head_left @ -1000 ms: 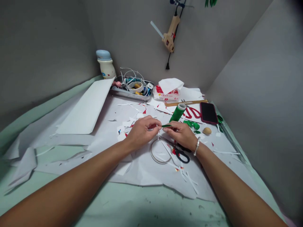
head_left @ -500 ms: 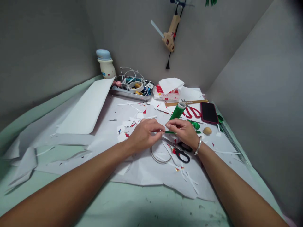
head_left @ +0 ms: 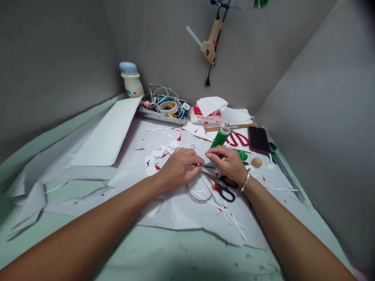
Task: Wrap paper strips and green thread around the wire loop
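In the middle of the view my left hand [head_left: 185, 166] is closed in a pinch on one end of a thin green stick [head_left: 209, 167]. The stick points right, toward my right hand [head_left: 227, 160], whose thumb and finger are pressed together just above it. What those right fingertips hold is too small to make out. Right behind my right hand a spool of green thread [head_left: 220, 137] stands tilted. Below the hands lie black-handled scissors [head_left: 227, 192], partly hidden, and a thin wire ring [head_left: 199, 200].
Paper scraps [head_left: 155, 168] litter the white sheet [head_left: 181, 214]. At the back are a metal tray [head_left: 164, 117] of supplies, a tissue pack [head_left: 206, 116] and a bottle [head_left: 132, 84]. Red scissors [head_left: 241, 139], a phone [head_left: 259, 139] and a small brown ball [head_left: 256, 162] lie right. A glue gun [head_left: 211, 43] hangs above.
The green stick has dropped slightly at my left fingertips, and its visible part looks shorter. Both hands have barely moved, and everything else stays in place.
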{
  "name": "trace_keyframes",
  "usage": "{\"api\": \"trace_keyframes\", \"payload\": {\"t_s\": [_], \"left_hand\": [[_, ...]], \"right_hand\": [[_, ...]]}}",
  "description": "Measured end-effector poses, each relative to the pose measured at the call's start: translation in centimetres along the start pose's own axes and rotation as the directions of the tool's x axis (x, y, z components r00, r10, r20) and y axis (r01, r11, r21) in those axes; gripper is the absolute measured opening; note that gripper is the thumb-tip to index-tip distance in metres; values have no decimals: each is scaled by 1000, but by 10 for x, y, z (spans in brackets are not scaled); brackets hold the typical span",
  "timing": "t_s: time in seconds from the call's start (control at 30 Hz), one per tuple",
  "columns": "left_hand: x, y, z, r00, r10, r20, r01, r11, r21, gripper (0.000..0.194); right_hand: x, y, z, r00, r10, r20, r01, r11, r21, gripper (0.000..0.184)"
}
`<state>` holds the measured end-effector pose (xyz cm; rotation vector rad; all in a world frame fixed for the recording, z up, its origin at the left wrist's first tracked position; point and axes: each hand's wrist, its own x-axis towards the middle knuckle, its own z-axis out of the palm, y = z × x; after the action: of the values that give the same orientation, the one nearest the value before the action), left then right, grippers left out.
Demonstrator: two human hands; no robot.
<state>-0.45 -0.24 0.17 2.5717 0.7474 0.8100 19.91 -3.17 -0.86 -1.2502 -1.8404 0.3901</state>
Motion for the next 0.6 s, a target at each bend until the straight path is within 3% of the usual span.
{"api": "trace_keyframes", "payload": {"t_s": [0.07,0.17,0.27,0.33,0.47,0.6], "left_hand": [[1,-1,-1,997,-59,-59,52,991,-120,15],[2,-4,-2,969,-197,-148,162,962,-218,15],[2,-6,-2,952,-244,-186,232,969,-87,15],[1,-5,-1,973,-190,-127,198,979,51,15],[-1,-1,0,999,-27,31,23,994,108,15],[0,0,-1,999,-45,-19,43,995,-88,15]], "right_hand": [[0,4,2,997,25,80,-27,999,25,14],[-3,-3,7,977,-73,200,77,997,-13,12],[-5,-16,8,956,-199,217,220,973,-76,11],[-6,-22,6,961,-234,149,252,960,-121,12],[-2,-14,1,991,-136,15,137,984,-110,14],[0,1,3,998,22,63,-22,1000,-11,15]]}}
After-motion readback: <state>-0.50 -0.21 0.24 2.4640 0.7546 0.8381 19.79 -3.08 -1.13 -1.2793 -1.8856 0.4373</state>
